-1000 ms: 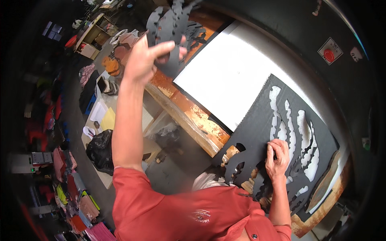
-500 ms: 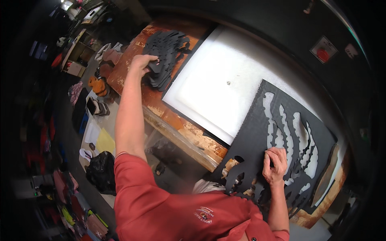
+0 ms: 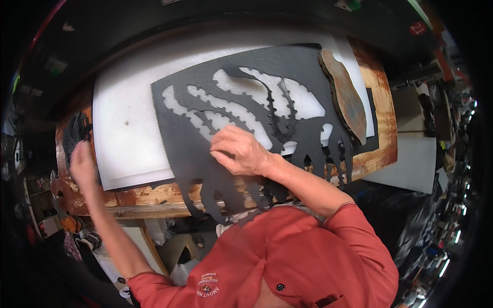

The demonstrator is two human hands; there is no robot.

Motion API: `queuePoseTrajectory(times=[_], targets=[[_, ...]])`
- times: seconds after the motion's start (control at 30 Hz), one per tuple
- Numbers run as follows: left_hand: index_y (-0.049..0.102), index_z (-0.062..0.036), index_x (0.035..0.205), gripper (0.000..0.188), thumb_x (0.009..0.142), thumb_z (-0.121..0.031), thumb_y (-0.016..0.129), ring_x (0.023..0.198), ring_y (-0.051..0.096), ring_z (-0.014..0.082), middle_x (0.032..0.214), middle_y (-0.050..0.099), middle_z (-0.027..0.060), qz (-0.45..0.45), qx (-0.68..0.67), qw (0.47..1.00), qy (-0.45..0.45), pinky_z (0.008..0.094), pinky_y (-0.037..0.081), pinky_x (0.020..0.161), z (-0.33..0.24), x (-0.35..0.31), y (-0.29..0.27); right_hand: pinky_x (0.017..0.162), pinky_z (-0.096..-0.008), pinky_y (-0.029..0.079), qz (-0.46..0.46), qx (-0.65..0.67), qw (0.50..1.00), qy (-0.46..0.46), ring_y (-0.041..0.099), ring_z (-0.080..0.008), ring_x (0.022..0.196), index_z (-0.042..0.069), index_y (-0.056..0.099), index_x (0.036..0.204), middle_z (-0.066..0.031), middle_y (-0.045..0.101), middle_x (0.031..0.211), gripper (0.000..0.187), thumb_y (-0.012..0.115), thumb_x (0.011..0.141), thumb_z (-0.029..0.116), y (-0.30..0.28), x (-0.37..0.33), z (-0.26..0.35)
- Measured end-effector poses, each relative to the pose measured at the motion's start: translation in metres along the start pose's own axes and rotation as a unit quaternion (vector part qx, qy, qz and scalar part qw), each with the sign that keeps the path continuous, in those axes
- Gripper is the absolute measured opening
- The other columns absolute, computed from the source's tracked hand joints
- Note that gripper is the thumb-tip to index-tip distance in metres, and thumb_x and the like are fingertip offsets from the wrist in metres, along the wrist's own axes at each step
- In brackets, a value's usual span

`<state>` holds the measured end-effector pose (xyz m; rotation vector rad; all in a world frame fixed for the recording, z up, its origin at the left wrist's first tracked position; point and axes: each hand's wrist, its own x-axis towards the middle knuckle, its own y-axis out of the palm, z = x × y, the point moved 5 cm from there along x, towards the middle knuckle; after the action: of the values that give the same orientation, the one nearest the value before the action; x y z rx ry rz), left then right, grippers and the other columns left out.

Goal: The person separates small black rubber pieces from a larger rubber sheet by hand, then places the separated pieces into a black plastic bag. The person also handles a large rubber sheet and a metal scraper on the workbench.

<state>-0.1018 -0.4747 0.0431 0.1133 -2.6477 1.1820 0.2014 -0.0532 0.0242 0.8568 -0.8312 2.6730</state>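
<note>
Head view: the black sheet (image 3: 192, 159) lies beneath the right grip (image 3: 240, 150).

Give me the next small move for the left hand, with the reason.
Probably swing the left hand from beside the pile of dark pieces to the cut-out dark sheet: only the right hand is at the sheet, whose near strips reach past the wooden table's front edge, so a second grip might steady it.
</note>
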Motion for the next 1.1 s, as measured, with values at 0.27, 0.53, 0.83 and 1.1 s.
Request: queuePoseTrajectory(times=[0.27,0.53,0.83,1.1], targets=[[0.049,0.0037,0.153,0.057,0.106,-0.023,0.066,0.153,0.037,0.0475,0.159,0.047,0.0313,0.011,0.125,0.968,0.216,0.0562,0.027,0.126,-0.163,-0.198,0.166,0.114,-0.0490,0.044,-0.075,-0.449,0.861,0.227,0.052,-0.0404,0.133,0.001,0.065,0.134,-0.0249,0.055,0.144,0.062,0.085,0.082,0.027,-0.230,-0.063,-0.053],[0.051,0.0057,0.149,0.055,0.103,-0.017,0.071,0.133,0.055,0.0458,0.144,0.058,0.0297,-0.005,0.176,0.958,0.228,0.0522,0.046,0.111,-0.194,-0.228,0.147,0.121,-0.0488,0.039,-0.046,-0.376,0.836,0.397,0.046,-0.0451,0.139,0.001,0.055,0.152,-0.0310,0.048,0.153,0.099,0.080,0.069,0.047,-0.286,-0.108,-0.116],[0.052,0.0053,0.149,0.067,0.097,-0.026,0.081,0.112,0.059,0.0348,0.123,0.059,0.0185,-0.016,0.105,0.994,0.031,0.0441,0.049,0.101,-0.179,-0.258,0.121,0.122,-0.0484,0.038,-0.092,-0.365,0.805,0.458,0.045,-0.0431,0.143,0.009,0.058,0.152,-0.0285,0.049,0.155,0.092,0.081,0.068,0.042,-0.347,-0.143,-0.114],[0.054,0.0082,0.149,0.064,0.098,-0.020,0.080,0.102,0.064,0.0180,0.113,0.066,0.0107,-0.018,-0.016,0.992,-0.124,0.0332,0.055,0.094,-0.109,-0.279,0.079,0.121,-0.0530,0.038,-0.069,-0.404,0.815,0.410,0.045,-0.0437,0.143,0.009,0.059,0.150,-0.0265,0.045,0.159,0.086,0.084,0.078,0.047,-0.350,-0.152,-0.106]])
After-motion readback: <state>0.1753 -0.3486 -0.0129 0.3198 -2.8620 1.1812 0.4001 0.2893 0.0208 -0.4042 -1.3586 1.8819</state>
